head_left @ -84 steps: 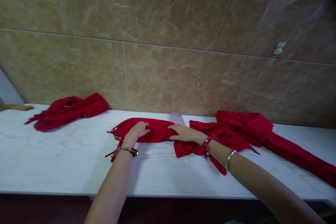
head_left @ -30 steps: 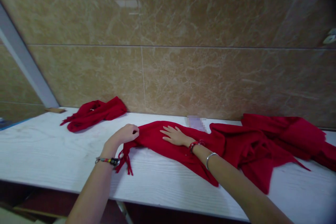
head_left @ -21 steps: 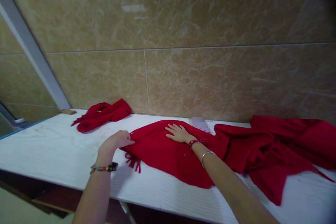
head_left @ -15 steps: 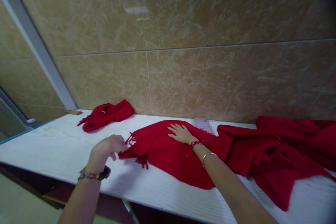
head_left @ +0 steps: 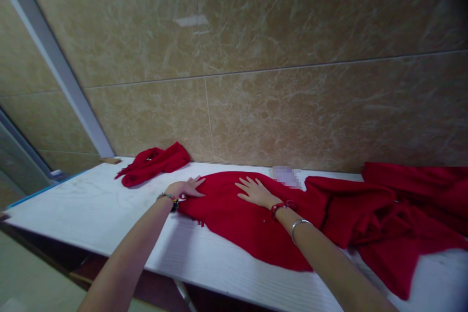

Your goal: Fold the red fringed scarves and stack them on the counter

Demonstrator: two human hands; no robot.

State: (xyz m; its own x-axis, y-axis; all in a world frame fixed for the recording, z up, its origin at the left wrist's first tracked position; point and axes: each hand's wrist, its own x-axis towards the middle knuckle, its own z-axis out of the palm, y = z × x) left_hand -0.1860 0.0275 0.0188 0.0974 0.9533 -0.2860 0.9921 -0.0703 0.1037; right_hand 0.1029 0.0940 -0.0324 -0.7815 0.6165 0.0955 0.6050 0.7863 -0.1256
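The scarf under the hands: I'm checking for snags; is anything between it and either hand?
Nothing visible: the left hand is over one end of the scarf, the right hand lies spread on it.

White tabletop (head_left: 95, 212), lower frame: spread red cloth (head_left: 234, 219), centre; bunched red scarf (head_left: 161, 165), left; further red fabric (head_left: 420, 183), right edge.

dim, fairly even light; a pale glare streak (head_left: 192, 20) shows on the glossy wall (head_left: 146, 122). a soft shadow falls on the surface (head_left: 87, 204) beside the cloth (head_left: 237, 214). the top right corner goes black (rather like a vignette), the lower right edge blurs, and a blocky pixelated patch (head_left: 287, 176) masks detail.
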